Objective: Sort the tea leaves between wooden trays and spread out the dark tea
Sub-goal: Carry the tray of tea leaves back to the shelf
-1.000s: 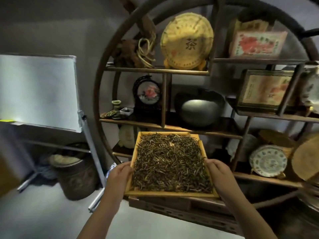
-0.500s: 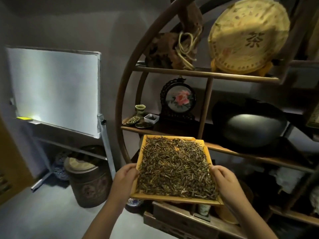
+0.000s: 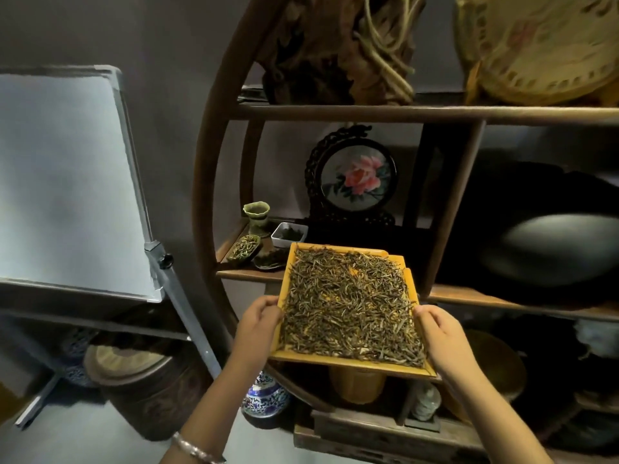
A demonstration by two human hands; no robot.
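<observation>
1. A person holds a yellow wooden tray (image 3: 348, 360) in the air with both hands, in front of a round wooden shelf (image 3: 335, 112).
2. The left hand (image 3: 259, 321) grips the tray's left rim, thumb on top and fingers curled under the edge.
3. The right hand (image 3: 442, 333) grips the right rim the same way, near the tray's near corner.
4. Tea leaves (image 3: 348, 306), thin and dark with paler strands, cover almost the whole tray floor in a loose layer; small patches of yellow wood show through.
5. A bracelet (image 3: 196, 450) circles the left wrist.
6. Just beyond the tray's far edge, on a shelf board, sit a green cup (image 3: 256, 214), a small white dish (image 3: 289, 233) of dark leaves, and a leaf-shaped dish (image 3: 244, 248) of pale leaves.
7. Behind those stands a round framed flower picture (image 3: 356, 177).
8. To the left stands a whiteboard (image 3: 63, 182) on a stand, with a dark jar (image 3: 140, 380) on the floor below it.
</observation>
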